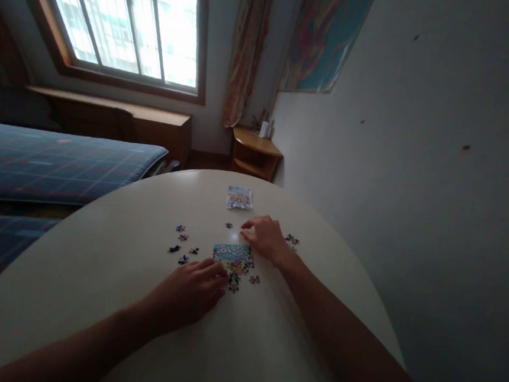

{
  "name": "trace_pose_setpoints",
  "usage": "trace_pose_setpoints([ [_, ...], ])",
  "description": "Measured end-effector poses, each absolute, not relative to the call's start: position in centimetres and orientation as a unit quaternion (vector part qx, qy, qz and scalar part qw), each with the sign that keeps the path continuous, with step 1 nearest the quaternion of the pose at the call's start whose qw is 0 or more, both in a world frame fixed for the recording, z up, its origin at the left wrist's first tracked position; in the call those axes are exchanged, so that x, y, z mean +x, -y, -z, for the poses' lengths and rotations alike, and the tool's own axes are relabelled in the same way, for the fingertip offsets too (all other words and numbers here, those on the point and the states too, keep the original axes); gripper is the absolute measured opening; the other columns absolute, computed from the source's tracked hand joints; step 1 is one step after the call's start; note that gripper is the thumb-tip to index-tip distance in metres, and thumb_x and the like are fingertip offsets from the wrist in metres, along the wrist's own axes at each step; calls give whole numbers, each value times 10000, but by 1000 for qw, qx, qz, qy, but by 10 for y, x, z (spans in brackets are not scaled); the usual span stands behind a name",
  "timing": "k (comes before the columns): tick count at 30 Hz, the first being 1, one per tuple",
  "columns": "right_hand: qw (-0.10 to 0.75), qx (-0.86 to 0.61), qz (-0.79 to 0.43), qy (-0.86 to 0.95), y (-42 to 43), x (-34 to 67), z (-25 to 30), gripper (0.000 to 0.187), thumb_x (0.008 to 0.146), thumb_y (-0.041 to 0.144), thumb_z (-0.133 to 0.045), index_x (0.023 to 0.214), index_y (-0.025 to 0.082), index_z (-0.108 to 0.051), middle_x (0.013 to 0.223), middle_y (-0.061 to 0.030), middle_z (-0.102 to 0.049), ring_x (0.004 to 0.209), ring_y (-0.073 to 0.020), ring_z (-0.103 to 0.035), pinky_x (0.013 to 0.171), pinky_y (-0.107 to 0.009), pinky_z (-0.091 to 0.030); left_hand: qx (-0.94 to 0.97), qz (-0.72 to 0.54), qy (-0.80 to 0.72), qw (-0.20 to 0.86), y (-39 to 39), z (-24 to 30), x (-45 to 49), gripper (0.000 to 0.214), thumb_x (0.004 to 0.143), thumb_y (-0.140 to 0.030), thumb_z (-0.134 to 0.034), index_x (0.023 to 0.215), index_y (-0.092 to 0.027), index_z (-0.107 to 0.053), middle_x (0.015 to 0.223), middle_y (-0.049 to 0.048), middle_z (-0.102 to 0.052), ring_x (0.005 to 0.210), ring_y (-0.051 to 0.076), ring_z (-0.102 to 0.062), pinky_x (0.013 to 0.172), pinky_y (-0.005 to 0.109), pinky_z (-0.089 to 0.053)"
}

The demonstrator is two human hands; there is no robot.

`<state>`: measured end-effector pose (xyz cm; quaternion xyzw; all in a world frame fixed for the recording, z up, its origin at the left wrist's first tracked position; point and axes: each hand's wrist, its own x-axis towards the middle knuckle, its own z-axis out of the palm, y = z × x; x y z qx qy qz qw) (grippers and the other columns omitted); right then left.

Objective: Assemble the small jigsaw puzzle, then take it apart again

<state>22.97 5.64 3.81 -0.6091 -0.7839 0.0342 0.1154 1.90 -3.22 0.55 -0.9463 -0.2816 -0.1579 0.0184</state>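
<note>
A partly joined jigsaw puzzle (232, 254) with a light-blue lettered top lies on the white round table. My left hand (202, 283) rests at its lower left edge, fingers stretched and loosely bent, hiding that corner. Beyond the puzzle's upper right corner is my right hand (263, 237), thumb and forefinger apart with nothing visible between them. A single puzzle piece (229, 225) lies just left of those fingertips. Another loose piece (254, 279) sits by the puzzle's lower right side. Several dark pieces (174, 249) are scattered to the left, and more pieces (292, 239) lie beyond my right wrist.
A small printed picture sheet or packet (239, 198) lies near the far edge of the table (155, 206). A mattress (61, 162) stands to the left, a wooden corner cabinet (257, 142) behind, and a white wall (417, 169) runs along the right.
</note>
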Motion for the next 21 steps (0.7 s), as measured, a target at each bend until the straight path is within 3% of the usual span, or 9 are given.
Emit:
trace_pose_setpoints([
  [6, 67, -632, -67, 769, -89, 195, -48, 283, 811, 446, -683, 1022, 265, -734, 1058, -28, -742, 1026, -225, -636, 926, -387, -407, -948, 164, 273, 19, 33, -7, 19, 169, 909, -130, -520, 1031, -170, -630, 1051, 81, -657, 946, 209, -611, 752, 329, -558],
  [21, -38, -605, -121, 786, -106, 179, -59, 198, 717, 287, -720, 897, 238, -785, 994, -59, -762, 994, -257, -668, 895, -358, -453, -947, 144, 288, 6, 34, -9, 20, 177, 892, -138, -559, 1048, -161, -637, 1061, 78, -665, 955, 235, -615, 762, 378, -574],
])
